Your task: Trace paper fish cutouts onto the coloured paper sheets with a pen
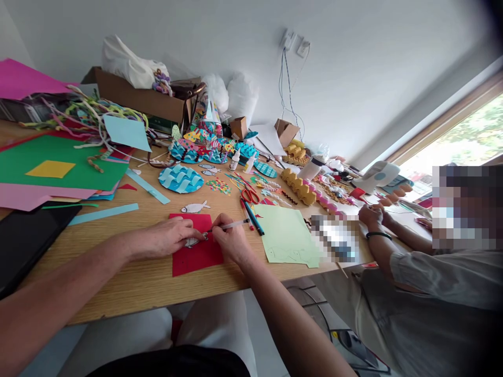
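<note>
A sheet of red paper (183, 266) lies near the table's front edge, with a white paper fish cut-out (192, 242) on top of it. My left hand (173, 236) rests flat on the sheet, its outstretched fingers pressing the cut-out down. Between the closed fingers of my right hand (228, 241) is a pen (234, 224), its tip beside the fish's tail. The white barrel slants off to the right. Another paper fish (195, 207) lies just beyond the red sheet. To the right is a pale green sheet (281, 230) with faint outlines drawn along its lower edge.
Markers (257, 222) and red-handled scissors (250, 195) lie right of the red sheet. Glue bottles (234, 160), confetti (218, 186) and a blue wave-patterned disc (181, 179) sit beyond. At left are coloured papers (90, 173) and a black tablet-like slab (31, 241). A co-worker's hands (371, 215) are at right.
</note>
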Available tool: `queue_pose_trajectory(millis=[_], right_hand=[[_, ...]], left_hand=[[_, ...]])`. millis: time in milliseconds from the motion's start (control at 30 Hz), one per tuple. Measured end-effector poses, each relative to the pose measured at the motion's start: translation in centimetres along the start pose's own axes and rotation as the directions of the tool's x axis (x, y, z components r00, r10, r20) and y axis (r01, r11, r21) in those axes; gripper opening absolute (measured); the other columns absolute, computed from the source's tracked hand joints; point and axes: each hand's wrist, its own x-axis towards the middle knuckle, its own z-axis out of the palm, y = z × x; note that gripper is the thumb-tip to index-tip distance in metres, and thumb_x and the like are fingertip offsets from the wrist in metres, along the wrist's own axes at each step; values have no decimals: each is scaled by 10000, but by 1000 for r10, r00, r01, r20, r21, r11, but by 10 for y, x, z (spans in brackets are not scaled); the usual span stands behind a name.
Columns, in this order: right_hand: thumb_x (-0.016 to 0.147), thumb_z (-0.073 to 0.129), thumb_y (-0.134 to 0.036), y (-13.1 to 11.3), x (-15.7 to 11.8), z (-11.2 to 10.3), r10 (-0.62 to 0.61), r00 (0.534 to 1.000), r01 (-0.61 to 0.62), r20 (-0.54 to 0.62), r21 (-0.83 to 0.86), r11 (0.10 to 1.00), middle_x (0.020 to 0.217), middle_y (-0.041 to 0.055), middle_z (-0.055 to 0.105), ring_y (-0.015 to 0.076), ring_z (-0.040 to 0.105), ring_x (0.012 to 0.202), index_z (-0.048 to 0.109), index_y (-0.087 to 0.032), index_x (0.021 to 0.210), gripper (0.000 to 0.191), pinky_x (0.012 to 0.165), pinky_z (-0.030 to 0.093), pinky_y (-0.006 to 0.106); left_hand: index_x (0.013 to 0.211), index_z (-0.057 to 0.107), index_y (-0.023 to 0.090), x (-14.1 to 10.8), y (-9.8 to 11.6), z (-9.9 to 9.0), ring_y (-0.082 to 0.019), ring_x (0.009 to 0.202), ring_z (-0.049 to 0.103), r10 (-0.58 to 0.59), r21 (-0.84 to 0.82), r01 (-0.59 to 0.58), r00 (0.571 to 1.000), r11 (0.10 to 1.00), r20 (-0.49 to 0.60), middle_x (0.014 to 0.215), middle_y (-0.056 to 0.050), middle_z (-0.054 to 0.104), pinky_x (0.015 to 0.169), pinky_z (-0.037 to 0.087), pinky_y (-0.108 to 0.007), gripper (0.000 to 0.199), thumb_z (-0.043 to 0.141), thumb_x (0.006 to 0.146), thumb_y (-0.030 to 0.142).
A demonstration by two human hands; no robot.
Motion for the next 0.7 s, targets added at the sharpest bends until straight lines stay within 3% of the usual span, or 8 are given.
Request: queue_pose_trajectory(millis=[700], right_hand=[[642,442,-134,-3,1,3,3,1000,-3,-2,-80,997,553,-48,424,117,372,543,401,-215,595,102,487,242,220]], left_hand=[[1177,596,315,1,-7,10,-191,825,541,39,26,-38,998,999,-49,872,-29,589,741,404,-293,484,425,812,46]])
